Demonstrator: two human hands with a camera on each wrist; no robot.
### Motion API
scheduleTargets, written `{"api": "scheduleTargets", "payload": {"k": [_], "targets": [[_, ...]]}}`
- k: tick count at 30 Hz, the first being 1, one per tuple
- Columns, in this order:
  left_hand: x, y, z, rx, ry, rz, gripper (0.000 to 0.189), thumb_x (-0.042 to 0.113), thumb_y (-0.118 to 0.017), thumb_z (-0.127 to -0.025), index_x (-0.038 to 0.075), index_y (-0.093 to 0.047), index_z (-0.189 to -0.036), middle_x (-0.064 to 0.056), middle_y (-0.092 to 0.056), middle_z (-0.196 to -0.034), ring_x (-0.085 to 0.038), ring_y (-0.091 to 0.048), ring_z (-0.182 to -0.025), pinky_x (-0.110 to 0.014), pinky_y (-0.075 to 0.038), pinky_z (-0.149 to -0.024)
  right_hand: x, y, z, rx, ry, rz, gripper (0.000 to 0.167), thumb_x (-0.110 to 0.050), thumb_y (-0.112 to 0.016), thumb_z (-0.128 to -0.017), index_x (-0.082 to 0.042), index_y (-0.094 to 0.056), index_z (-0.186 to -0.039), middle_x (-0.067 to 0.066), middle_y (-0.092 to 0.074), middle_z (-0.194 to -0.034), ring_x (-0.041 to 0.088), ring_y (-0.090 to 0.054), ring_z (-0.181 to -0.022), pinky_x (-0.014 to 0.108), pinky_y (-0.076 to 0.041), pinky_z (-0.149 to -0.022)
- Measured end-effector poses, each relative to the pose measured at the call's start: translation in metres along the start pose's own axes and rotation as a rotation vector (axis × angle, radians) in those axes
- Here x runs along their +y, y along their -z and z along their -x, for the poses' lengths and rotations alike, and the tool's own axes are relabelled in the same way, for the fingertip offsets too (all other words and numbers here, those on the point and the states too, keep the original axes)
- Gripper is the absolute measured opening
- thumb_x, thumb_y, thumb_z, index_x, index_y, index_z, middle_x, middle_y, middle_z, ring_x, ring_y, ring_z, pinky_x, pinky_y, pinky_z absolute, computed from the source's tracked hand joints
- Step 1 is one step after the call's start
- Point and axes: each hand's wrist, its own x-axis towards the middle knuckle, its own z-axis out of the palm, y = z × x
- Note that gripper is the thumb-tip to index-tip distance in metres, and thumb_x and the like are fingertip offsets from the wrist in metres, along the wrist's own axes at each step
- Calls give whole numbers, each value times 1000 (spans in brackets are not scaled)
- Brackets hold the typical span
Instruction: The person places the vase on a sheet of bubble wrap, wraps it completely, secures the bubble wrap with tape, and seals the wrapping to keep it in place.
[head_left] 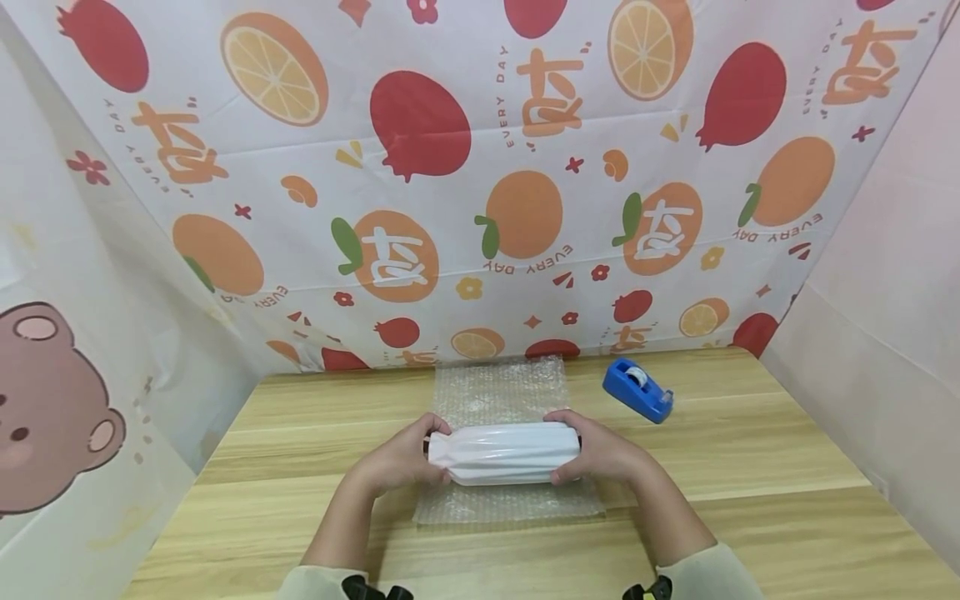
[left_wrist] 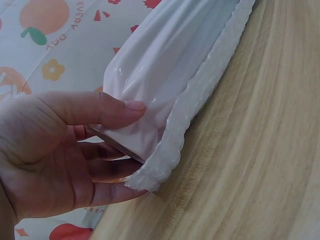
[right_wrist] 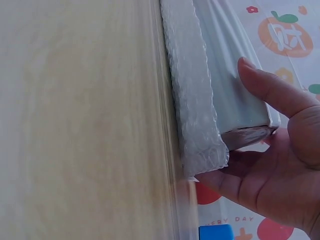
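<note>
A glossy white fluted vase (head_left: 510,454) lies on its side across a sheet of bubble wrap (head_left: 498,392) on the table. My left hand (head_left: 408,454) grips its left end; in the left wrist view the thumb presses on the vase (left_wrist: 150,75) and the fingers curl beneath the dark-edged end. At the other end my right hand (head_left: 600,450) holds the vase, its thumb (right_wrist: 265,82) on the white side. The bubble wrap (right_wrist: 192,100) bends up along the lower side of the vase in both wrist views.
On the wooden table (head_left: 315,433), a blue tape dispenser (head_left: 637,390) stands behind and to the right of my right hand. A fruit-printed cloth (head_left: 465,200) hangs along the table's back edge. Pale cloth walls rise at the left and right.
</note>
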Motion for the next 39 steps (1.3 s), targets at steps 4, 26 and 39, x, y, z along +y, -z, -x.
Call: {"api": "scheduleTargets", "payload": {"k": [4,26,39], "targets": [[0,0,1,4,0,-22,60,1,-83,-66,4,-50,-116,-12,-59,-113,-22,-57,-99,-32,-47,-83,-1,-1,0,5,-6,5,88,-34,-89,-68,-21,-45,-144,7,-54,-135,27,-52,-113,53,-44,-94],[6,-1,3,1,-42,-209,69,12,-87,-68,-2,-57,-128,-9,-64,-110,-18,-58,-91,-32,-50,-76,0,2,1,11,18,5,79,-42,-83,-75,-21,-49,-143,7,-55,-136,27,-53,-111,52,-49,-93],[7,0,4,-2,-37,-229,72,15,-88,-69,0,-56,-131,-9,-64,-113,-19,-58,-93,-32,-49,-79,-1,4,1,-8,21,-1,80,-41,-82,-76,-20,-47,-145,10,-53,-138,28,-53,-110,52,-49,-94]]}}
